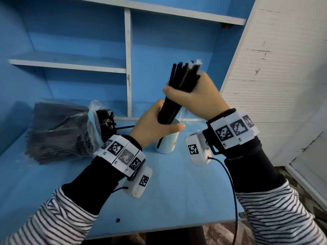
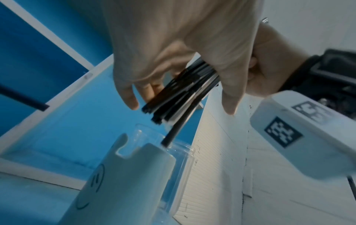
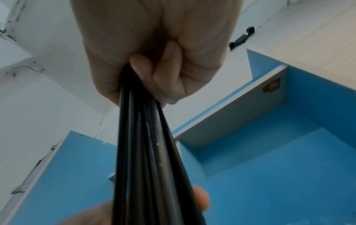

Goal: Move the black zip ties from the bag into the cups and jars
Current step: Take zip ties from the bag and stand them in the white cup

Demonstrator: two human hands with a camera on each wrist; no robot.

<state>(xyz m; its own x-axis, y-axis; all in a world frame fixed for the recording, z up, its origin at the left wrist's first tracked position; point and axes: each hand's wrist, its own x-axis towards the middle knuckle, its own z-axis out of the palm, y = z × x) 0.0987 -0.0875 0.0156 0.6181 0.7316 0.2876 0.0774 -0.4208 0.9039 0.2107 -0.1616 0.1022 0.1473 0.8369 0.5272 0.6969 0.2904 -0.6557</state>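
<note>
Black plastic zip ties [image 1: 178, 89], gripped as an upright bundle by right hand [image 1: 198, 98] above and left hand [image 1: 152, 124] below, hang over the pale cylindrical cup [image 1: 168, 140] at frame centre, aligned for dropping in.

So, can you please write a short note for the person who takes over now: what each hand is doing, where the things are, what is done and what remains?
Right hand: grips the upper part of the zip tie bundle.
Left hand: holds the bundle's lower part, just above the white cup.
In the left wrist view the bundle's lower ends hang over the cup's mouth; one tie reaches it. A clear jar stands behind the cup.
The bag, still holding many ties, lies on the left of the blue table; one loose tie lies beside it.
Done: one bundle taken out.
Left: lower this bundle into the cup, then move the remaining ties.
</note>
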